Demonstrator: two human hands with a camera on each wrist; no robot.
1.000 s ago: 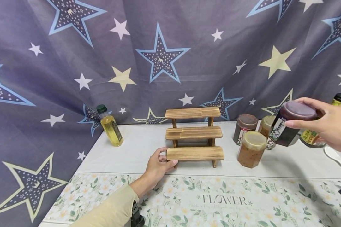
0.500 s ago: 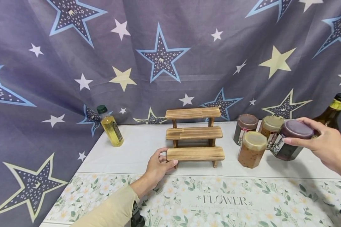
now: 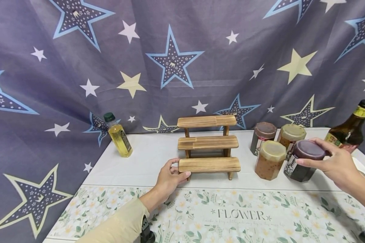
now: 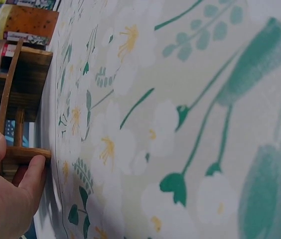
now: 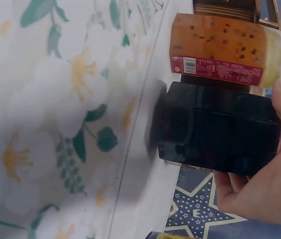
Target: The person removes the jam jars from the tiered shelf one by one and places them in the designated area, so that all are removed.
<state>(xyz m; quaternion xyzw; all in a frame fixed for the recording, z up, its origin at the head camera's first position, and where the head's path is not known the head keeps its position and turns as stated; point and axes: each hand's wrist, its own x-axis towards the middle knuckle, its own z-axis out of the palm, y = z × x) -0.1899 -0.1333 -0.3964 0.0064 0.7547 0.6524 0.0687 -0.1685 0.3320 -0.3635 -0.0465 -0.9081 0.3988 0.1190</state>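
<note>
At the left end of the lowest step of a three-tier wooden stand [image 3: 209, 164], my left hand [image 3: 169, 176] grips the edge, thumb in front; the left wrist view shows fingers [image 4: 33, 177] around its side. My right hand [image 3: 337, 163] holds a dark jar [image 3: 302, 165] with a purple lid, thumb and fingers at opposite sides near the top. It is upright, beside an orange-brown jar [image 3: 270, 160] with dark specks, seen close by in the right wrist view. Whether the dark jar's base touches the table cannot be told.
Behind them stand a reddish-dark jar [image 3: 263, 137] and an amber jar [image 3: 291, 136]. A brown bottle [image 3: 349, 130] is at the far right, with part of a white spoon [image 3: 360, 167] near the right wrist. An oil bottle [image 3: 120, 139] stands left. A starry curtain [image 3: 182, 67] hangs behind.
My right hand has brought the dark jar down and left, in front of the amber jar, uncovering the brown bottle. My left hand stays on the stand.
</note>
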